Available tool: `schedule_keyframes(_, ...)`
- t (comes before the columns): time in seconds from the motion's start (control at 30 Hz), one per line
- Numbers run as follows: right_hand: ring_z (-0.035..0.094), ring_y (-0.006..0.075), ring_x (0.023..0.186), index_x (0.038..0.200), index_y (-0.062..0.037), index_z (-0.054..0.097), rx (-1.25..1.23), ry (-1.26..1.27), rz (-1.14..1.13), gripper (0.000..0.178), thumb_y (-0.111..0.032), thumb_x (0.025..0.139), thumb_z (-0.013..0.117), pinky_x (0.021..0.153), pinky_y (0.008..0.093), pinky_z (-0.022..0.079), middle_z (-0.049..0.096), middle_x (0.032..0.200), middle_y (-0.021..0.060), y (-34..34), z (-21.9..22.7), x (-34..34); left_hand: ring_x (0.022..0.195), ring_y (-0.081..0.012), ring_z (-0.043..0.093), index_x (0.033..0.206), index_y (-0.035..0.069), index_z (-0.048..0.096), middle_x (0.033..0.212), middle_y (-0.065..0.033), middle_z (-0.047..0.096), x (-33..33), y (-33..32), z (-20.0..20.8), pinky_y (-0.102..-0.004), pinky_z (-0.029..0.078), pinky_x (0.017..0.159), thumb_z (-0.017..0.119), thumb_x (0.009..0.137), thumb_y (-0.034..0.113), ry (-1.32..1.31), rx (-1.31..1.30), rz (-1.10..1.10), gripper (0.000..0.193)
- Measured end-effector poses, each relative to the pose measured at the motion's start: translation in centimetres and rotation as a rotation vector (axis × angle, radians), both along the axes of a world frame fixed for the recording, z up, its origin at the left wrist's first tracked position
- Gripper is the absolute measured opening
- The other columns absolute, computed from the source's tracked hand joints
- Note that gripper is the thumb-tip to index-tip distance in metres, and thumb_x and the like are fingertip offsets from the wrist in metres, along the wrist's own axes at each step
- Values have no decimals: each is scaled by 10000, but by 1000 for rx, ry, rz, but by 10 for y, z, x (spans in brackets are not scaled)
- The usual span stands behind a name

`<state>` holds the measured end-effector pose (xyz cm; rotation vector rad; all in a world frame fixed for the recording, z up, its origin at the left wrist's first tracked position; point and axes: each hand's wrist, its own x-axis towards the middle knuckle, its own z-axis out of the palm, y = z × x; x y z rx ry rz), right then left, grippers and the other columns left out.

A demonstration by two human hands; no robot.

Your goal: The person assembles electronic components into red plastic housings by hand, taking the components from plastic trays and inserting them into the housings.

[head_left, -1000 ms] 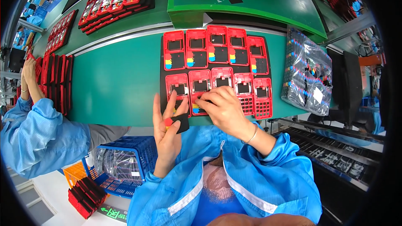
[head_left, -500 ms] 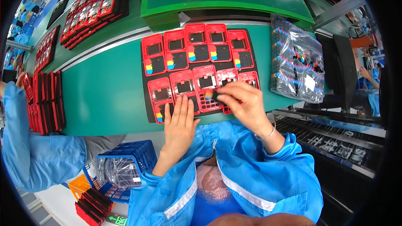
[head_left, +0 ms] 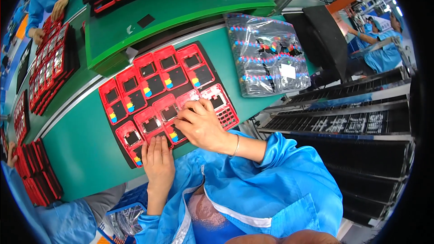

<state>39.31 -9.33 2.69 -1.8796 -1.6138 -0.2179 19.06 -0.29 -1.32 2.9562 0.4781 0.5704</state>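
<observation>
Two rows of red handset casings (head_left: 149, 75) lie on a black mat (head_left: 131, 159). Most have a dark window above a black keypad with yellow and blue keys. My left hand (head_left: 159, 165) lies flat, its outstretched fingers over the lower part of a near-row casing (head_left: 147, 120). My right hand (head_left: 201, 124) is curled, fingertips together at the top of a black keypad (head_left: 175, 134) in the neighbouring casing; the palm side is hidden. Beneath this hand, another casing (head_left: 187, 98) is partly covered. The rightmost near casing (head_left: 226, 116) shows bare key holes.
A clear bag of keypads (head_left: 266, 58) lies on the green table (head_left: 81, 140) to the right. A green raised shelf (head_left: 181, 13) stands beyond. Stacked red casings (head_left: 38, 171) sit at the left near a co-worker's sleeve (head_left: 68, 221). Black racks (head_left: 348, 126) stand at right.
The view has turned, so the table appears tilted. My right hand has lowered the keypad from above the casing into it. My left hand stays flat on the near row.
</observation>
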Motion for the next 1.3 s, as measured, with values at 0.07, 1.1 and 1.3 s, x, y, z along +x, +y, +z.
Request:
schedule_keyframes(0.07,605,241,1048,1014,-97,768,-62,-18,-31,263,-154,760,799,942,419,424,667,1091,49,0,9,1,1299,-369,560,1333,-55,603,1305,-226,609,6,-4,-1,-576,421,1148,722,894,124,-20,18,59,489)
schedule_keyframes(1.1,663,79,781,926,-25,719,131,414,-672,103,-105,914,784,651,273,505,731,897,34,-135,77,286,1472,-443,405,1422,-104,520,1518,-313,474,55,-24,0,-622,264,1234,754,875,242,-9,-89,-45,688)
schedule_keyframes(1.3,681,80,850,1116,2,766,118,940,-228,200,-107,949,769,755,244,545,757,935,24,-104,91,206,1509,-427,347,1457,-97,484,1562,-300,427,60,-26,10,-632,200,1244,747,870,290,104,-85,15,751)
